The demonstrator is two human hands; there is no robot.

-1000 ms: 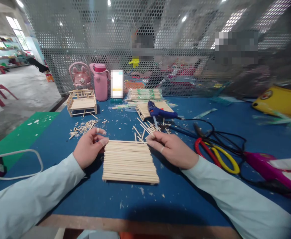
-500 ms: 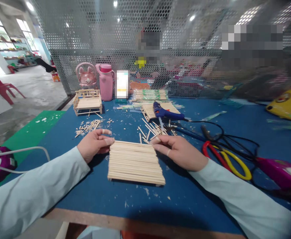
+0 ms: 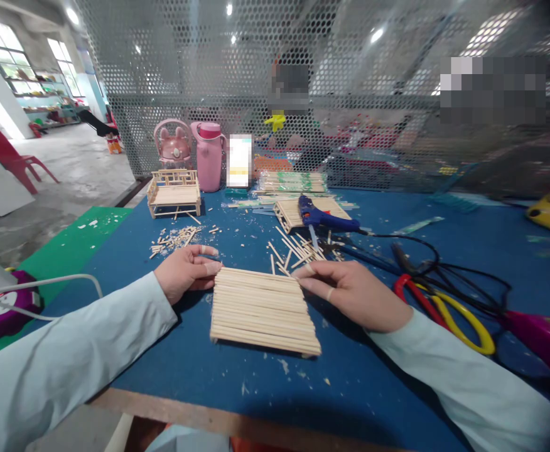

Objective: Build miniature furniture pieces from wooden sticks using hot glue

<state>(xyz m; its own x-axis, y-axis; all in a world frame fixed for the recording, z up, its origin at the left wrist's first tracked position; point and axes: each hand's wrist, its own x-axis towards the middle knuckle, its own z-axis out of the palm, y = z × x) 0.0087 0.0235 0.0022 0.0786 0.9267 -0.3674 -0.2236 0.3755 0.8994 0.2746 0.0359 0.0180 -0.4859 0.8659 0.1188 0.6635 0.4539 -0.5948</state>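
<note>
A flat panel of pale wooden sticks (image 3: 263,311), laid side by side, rests on the blue tabletop in front of me, slightly raised at its near corners. Thumb and fingers of my left hand (image 3: 185,275) close on its far left corner. At the far right corner, my right hand (image 3: 353,294) pinches in the same way. Whether the fingertips grip only the farthest stick or the whole edge, I cannot tell. Bands of tape wrap some fingers. Loose sticks (image 3: 296,248) lie just beyond the right fingertips, and short cut pieces (image 3: 176,238) are heaped beyond my left hand.
A blue glue gun (image 3: 326,216) lies on another stick panel (image 3: 284,216). Behind my left hand stands a small stick-built bench (image 3: 175,193), near a pink bottle (image 3: 210,160). Red-and-yellow-handled pliers (image 3: 466,323) and black cables (image 3: 468,276) lie right. Perforated metal (image 3: 185,69) closes the back.
The view has shifted slightly, so everything sits a little farther right. Both hands keep their places at the panel's far corners.
</note>
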